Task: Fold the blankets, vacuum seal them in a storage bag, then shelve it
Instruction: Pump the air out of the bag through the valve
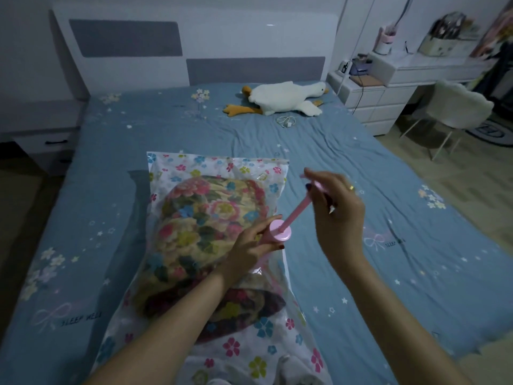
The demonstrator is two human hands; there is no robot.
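Note:
A clear storage bag (194, 168) printed with small flowers lies on the blue bed (111, 190). Inside it sits a folded floral blanket (205, 218). A pink hand pump (280, 230) stands on the bag's right side. My left hand (249, 245) grips the pump's cylinder just under its round cap. My right hand (333, 201) holds the handle at the top of the pulled-out pink rod (298, 208), above and to the right of the cylinder.
A white plush goose (283, 98) and a coiled white cable (286, 121) lie near the headboard. A white dresser (374, 98), a desk with clutter and a fluffy white chair (455, 107) stand to the right. A grey nightstand (41, 134) is on the left.

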